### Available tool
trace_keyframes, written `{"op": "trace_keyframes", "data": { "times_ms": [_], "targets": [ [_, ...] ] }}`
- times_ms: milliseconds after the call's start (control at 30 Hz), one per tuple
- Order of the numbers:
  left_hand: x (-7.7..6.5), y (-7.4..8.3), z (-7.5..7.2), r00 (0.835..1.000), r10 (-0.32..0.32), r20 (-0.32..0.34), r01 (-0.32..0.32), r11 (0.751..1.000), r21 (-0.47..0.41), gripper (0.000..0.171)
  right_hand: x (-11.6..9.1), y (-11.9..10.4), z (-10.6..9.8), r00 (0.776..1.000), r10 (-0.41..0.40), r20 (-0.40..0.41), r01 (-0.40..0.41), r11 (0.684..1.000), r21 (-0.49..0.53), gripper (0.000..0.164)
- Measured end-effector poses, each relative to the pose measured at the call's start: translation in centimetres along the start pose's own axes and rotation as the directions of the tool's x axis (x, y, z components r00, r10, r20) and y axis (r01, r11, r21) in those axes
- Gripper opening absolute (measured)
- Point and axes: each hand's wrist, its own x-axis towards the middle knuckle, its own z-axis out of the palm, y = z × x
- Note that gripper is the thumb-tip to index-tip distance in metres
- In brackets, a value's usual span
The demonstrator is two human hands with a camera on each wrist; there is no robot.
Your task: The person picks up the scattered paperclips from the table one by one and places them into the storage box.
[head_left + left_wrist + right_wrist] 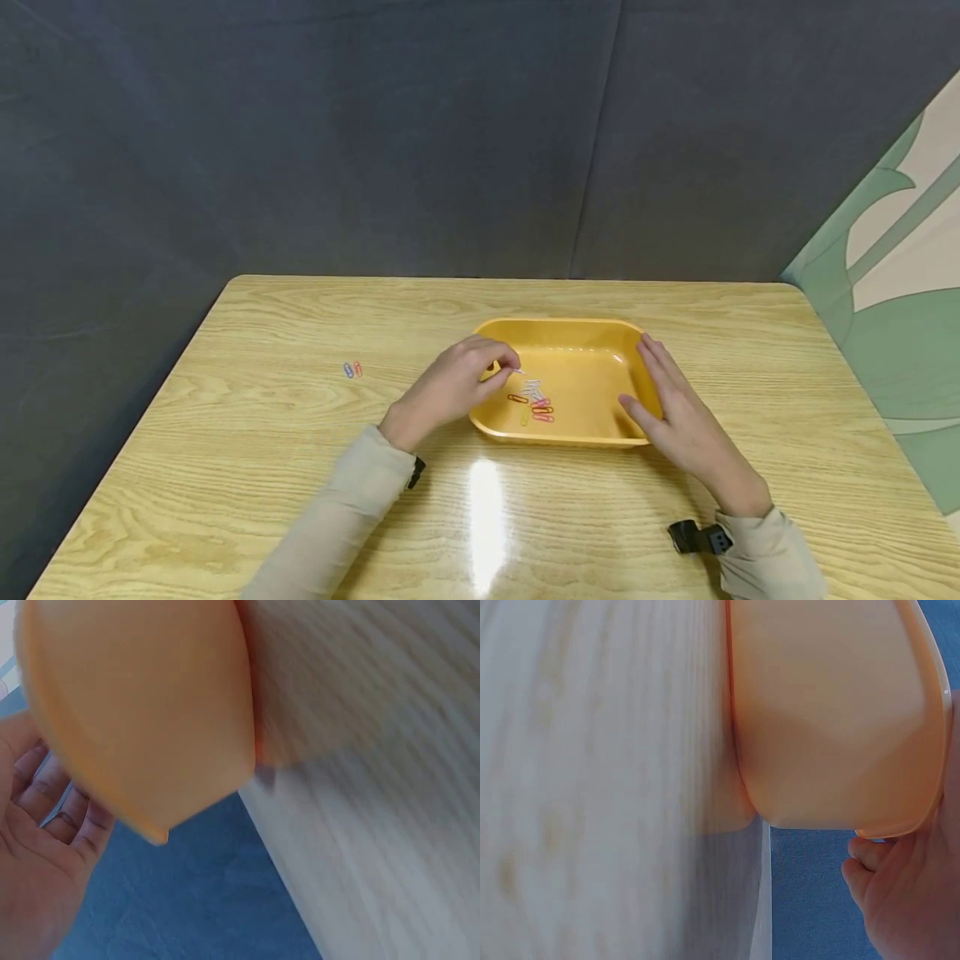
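A yellow plastic tray (585, 387) sits on the wooden table. Over its left end, my left hand (453, 379) pinches a small whitish paper clip (519, 371) between thumb and forefinger. Below that hand, several coloured paper clips (542, 408) lie on the tray floor in a loose cluster of white, pink, red and yellow. My right hand (678, 421) rests against the tray's right rim, fingers extended along the outside and thumb over the inside. Both wrist views show the tray's outer wall (157, 697) beside the hand; the clips are hidden there.
To the left of the tray, a blue paper clip (348, 370) and a red paper clip (357, 369) lie side by side on the wooden table (247, 433). A dark cloth partition (420, 167) stands behind the table's far edge. A green patterned surface (915, 333) is at the right.
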Motion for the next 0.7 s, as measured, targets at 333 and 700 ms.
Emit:
{"op": "trace_keyframes", "data": {
  "times_ms": [333, 700],
  "targets": [
    [0.4, -0.2, 1.6, 0.999, -0.008, 0.035, 0.009, 0.999, -0.03, 0.013, 0.2, 0.0, 0.1, 1.0, -0.018, -0.021, 0.018, 1.0, -0.012, 0.079],
    [0.7, 0.2, 2.9, 0.997, -0.029, 0.076, 0.029, 1.0, -0.009, 0.012, 0.1, 0.2, 0.1, 0.997, -0.07, -0.033, 0.069, 0.997, -0.034, 0.073]
  ]
}}
